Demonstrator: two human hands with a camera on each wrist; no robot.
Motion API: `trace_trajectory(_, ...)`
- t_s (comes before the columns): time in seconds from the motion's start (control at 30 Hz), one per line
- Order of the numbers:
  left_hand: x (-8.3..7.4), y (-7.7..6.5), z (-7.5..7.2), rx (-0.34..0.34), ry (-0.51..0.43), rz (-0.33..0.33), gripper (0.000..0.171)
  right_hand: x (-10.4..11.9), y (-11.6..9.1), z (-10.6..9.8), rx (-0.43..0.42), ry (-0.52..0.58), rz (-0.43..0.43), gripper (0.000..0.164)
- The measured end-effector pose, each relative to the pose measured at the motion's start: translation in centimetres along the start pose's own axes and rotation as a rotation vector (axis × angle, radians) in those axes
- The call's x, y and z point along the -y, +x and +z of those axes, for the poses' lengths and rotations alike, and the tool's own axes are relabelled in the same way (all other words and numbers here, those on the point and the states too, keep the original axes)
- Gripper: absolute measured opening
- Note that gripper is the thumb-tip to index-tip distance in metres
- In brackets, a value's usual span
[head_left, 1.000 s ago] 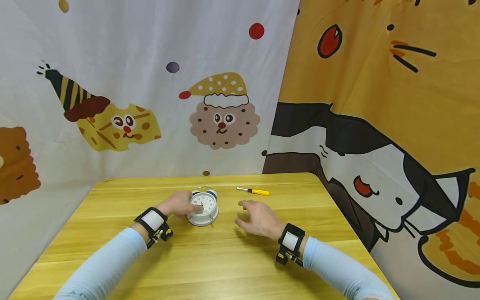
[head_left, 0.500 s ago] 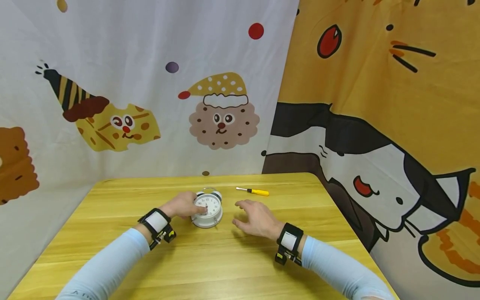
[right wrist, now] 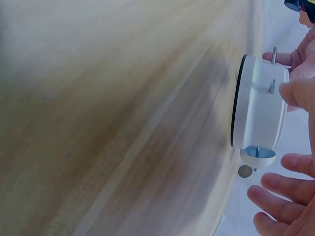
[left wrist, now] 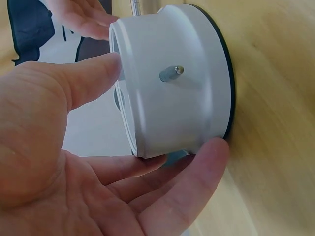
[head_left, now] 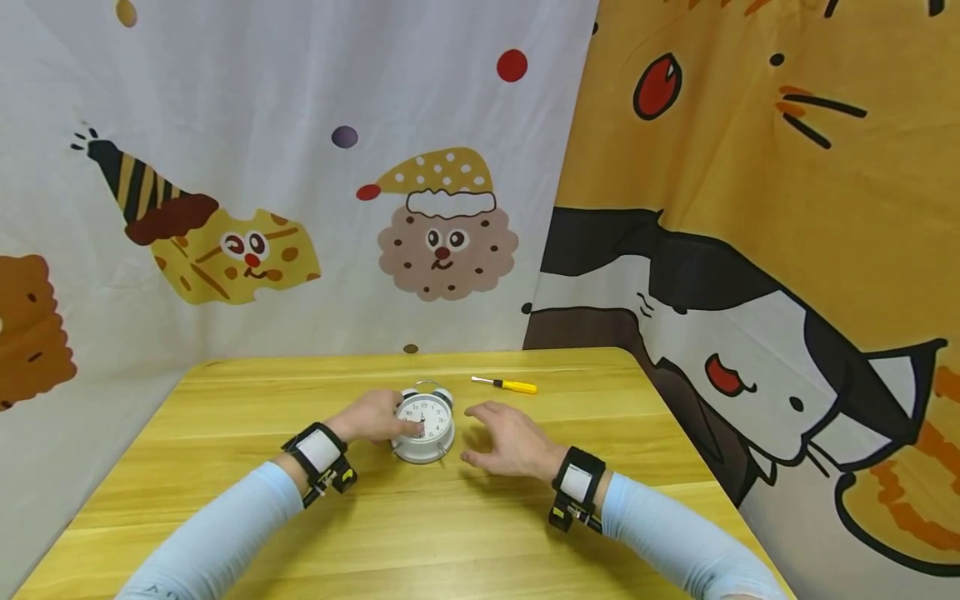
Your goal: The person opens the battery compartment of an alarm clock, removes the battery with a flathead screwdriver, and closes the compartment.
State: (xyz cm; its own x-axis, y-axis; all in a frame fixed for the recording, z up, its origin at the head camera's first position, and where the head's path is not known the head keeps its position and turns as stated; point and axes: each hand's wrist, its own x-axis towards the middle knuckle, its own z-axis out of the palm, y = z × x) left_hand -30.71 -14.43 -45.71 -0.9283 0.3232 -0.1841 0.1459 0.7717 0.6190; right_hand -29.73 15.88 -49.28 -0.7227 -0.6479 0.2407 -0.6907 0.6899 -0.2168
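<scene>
A white twin-bell alarm clock [head_left: 435,432] lies on its back on the wooden table, dial facing up. My left hand [head_left: 372,417] grips its left side: the thumb lies over the front rim onto the dial, and the fingers curl round the casing. In the left wrist view the clock's side [left wrist: 167,108] shows a small metal foot, and the black back edge is down at the tabletop. My right hand [head_left: 517,443] hovers just right of the clock, fingers spread and apart from it. One bell [right wrist: 258,156] shows near those fingers in the right wrist view.
A screwdriver [head_left: 517,387] with a yellow handle lies behind my right hand, its tip pointing left. The wooden table [head_left: 420,533] ends at a cartoon-printed curtain [head_left: 285,325] at the back and another printed cloth [head_left: 750,275] on the right.
My left hand has slid the clock to the right and slightly nearer to me, towards my right hand. The right hand has shifted only a little to the left.
</scene>
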Motion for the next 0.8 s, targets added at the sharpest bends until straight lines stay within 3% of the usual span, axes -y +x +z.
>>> trace_trajectory(0.4,-1.0,-0.2,0.8,0.007,0.008,0.012,0.048,0.2,0.4,0.1,0.096,-0.022,-0.03,0.102)
trace_trajectory(0.8,-1.8,-0.5,1.7,-0.005,0.072,0.052,0.052,0.3,0.3,0.4,0.115,-0.005,-0.035,0.105)
